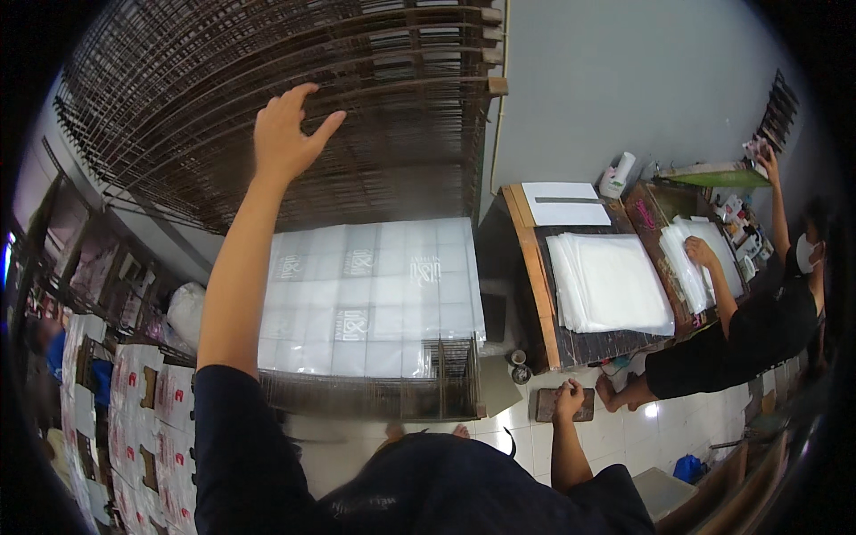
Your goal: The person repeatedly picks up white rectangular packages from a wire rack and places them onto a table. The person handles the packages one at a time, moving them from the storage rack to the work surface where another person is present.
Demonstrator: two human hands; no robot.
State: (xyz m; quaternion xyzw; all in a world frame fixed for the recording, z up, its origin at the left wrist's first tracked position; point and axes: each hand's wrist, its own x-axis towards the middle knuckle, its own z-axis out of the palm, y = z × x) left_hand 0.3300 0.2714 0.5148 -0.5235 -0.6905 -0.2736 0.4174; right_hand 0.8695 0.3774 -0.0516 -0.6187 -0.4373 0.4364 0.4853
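Note:
My left hand is raised with its fingers spread, nothing in it, in front of the lifted wire shelves of a drying rack. Whether a fingertip touches the wires I cannot tell. Below it, translucent plastic sheets with white printing lie across a lowered shelf of the rack. My right hand hangs low at my right side, fingers loosely bent and partly apart, with nothing visible in it. Beneath that hand, a brown rectangular slab is on the tiled floor.
To the right, a dark worktable bears a stack of translucent sheets. Beyond it, a masked co-worker touches more sheets with one hand and raises the other by a green-edged frame. Printed cartons stand at lower left.

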